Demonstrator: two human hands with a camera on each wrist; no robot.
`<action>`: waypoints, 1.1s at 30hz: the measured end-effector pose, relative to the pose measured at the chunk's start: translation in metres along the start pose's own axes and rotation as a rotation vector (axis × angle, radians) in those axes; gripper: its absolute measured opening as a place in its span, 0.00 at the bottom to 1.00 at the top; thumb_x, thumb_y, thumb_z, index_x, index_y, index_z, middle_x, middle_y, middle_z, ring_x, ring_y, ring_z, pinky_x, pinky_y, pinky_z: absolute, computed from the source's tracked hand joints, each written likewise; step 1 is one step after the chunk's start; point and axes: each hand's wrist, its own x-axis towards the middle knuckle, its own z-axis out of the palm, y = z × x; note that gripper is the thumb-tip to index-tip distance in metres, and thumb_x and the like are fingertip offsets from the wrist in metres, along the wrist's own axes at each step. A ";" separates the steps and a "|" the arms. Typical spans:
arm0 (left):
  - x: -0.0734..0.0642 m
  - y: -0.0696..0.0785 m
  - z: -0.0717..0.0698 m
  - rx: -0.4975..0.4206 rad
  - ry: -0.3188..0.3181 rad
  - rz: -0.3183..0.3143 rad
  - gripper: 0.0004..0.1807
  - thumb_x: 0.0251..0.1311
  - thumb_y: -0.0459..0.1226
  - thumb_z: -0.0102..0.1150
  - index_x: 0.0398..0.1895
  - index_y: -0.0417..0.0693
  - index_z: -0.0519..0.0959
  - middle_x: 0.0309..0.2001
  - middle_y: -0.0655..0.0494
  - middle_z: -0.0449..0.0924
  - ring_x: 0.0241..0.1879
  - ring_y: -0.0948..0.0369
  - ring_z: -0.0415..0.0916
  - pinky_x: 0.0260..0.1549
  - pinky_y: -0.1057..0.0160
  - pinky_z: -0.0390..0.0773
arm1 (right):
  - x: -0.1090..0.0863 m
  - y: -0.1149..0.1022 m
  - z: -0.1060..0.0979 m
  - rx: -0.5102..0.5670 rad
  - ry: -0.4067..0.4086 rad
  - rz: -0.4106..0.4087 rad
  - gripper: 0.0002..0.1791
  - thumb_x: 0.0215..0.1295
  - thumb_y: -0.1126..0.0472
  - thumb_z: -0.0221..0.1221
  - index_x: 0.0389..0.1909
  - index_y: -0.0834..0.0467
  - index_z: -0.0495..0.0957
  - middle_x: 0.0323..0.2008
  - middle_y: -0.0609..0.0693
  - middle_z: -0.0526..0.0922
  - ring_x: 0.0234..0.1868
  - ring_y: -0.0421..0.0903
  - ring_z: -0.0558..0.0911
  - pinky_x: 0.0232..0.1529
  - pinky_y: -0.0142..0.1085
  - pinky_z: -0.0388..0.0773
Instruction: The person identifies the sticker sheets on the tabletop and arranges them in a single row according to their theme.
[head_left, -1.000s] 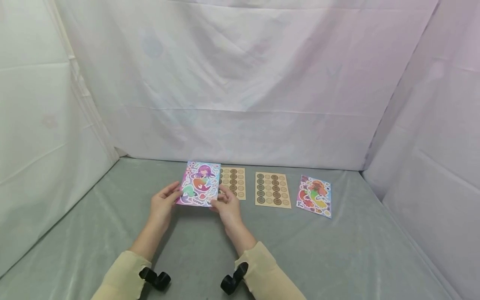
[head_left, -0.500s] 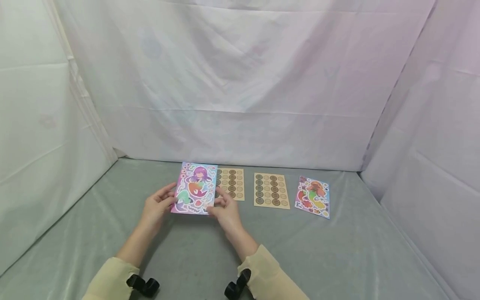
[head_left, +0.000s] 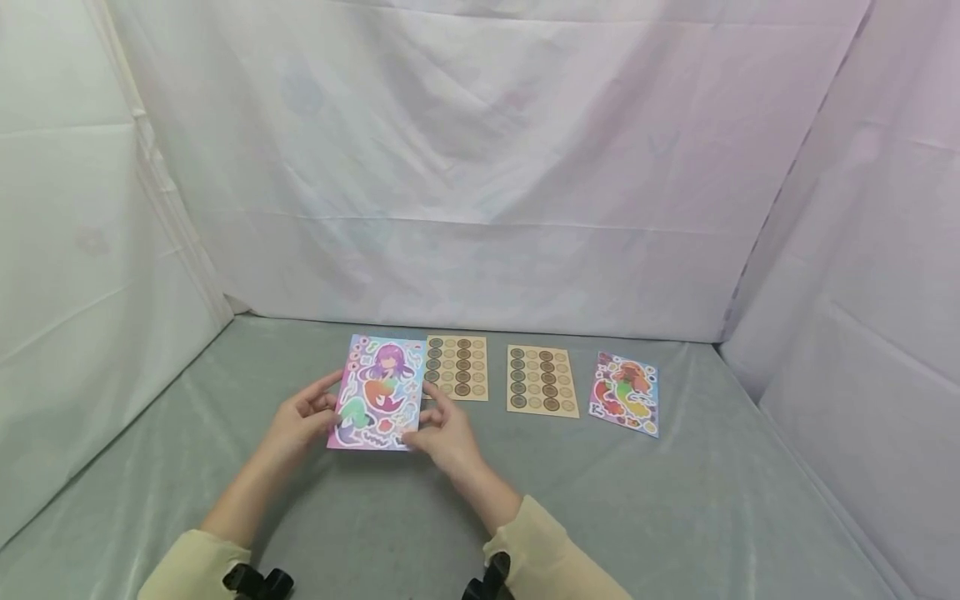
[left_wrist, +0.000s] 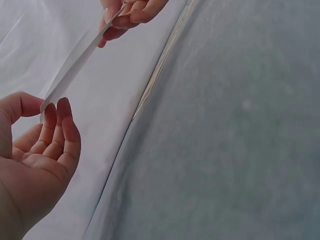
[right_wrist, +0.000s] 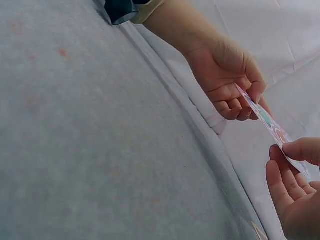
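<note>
Both hands hold a mermaid sticker sheet [head_left: 382, 392], pink and blue with a purple-haired figure, raised over the grey cloth. My left hand [head_left: 296, 423] pinches its left edge, thumb in front and fingers behind. At the lower right edge my right hand [head_left: 447, 437] pinches it the same way. The left wrist view shows the sheet [left_wrist: 75, 62] nearly edge-on, its pale back visible, between the two hands. In the right wrist view its printed face [right_wrist: 270, 122] shows at a slant.
Just behind the held sheet lies a tan sheet of round stickers [head_left: 463, 368], partly covered by it. A second tan sheet [head_left: 542, 382] lies to its right, then another mermaid sticker sheet [head_left: 626, 396]. White curtains [head_left: 480, 167] stand around the grey cloth-covered table [head_left: 675, 517].
Both hands have brought the mermaid sticker sheet toward the body and a little left, showing more of the tan sheet behind it. The sheets lying on the table stay in place.
</note>
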 end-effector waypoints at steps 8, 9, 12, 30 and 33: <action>-0.010 0.000 -0.013 0.024 -0.126 0.050 0.38 0.61 0.26 0.54 0.74 0.39 0.52 0.38 0.51 0.76 0.34 0.62 0.76 0.35 0.66 0.78 | -0.006 0.006 0.003 0.014 -0.073 0.015 0.51 0.43 0.83 0.62 0.72 0.59 0.56 0.29 0.56 0.82 0.24 0.44 0.83 0.31 0.38 0.82; -0.011 0.000 -0.014 0.018 -0.136 0.059 0.38 0.61 0.26 0.54 0.73 0.38 0.52 0.38 0.51 0.77 0.34 0.62 0.76 0.35 0.66 0.78 | -0.007 0.006 0.004 0.015 -0.079 0.017 0.52 0.43 0.83 0.62 0.72 0.59 0.56 0.29 0.56 0.82 0.24 0.44 0.82 0.31 0.38 0.82; -0.012 0.000 -0.019 0.010 -0.163 0.082 0.37 0.61 0.26 0.53 0.73 0.37 0.51 0.38 0.52 0.78 0.34 0.62 0.77 0.35 0.66 0.79 | -0.012 0.004 0.005 0.014 -0.096 0.026 0.52 0.43 0.83 0.62 0.73 0.60 0.54 0.28 0.54 0.81 0.24 0.44 0.82 0.31 0.38 0.82; -0.019 -0.006 -0.035 0.035 -0.239 0.061 0.38 0.62 0.27 0.54 0.72 0.33 0.48 0.33 0.53 0.79 0.33 0.63 0.77 0.37 0.66 0.78 | -0.027 0.006 0.010 -0.009 -0.180 0.048 0.52 0.44 0.84 0.61 0.73 0.59 0.54 0.26 0.53 0.80 0.25 0.47 0.83 0.32 0.38 0.82; -0.020 -0.007 -0.037 0.056 -0.244 0.051 0.39 0.61 0.28 0.55 0.73 0.34 0.49 0.33 0.51 0.80 0.33 0.61 0.78 0.38 0.65 0.79 | -0.027 0.007 0.011 -0.021 -0.178 0.053 0.53 0.43 0.83 0.62 0.73 0.58 0.54 0.26 0.53 0.80 0.25 0.47 0.83 0.31 0.37 0.82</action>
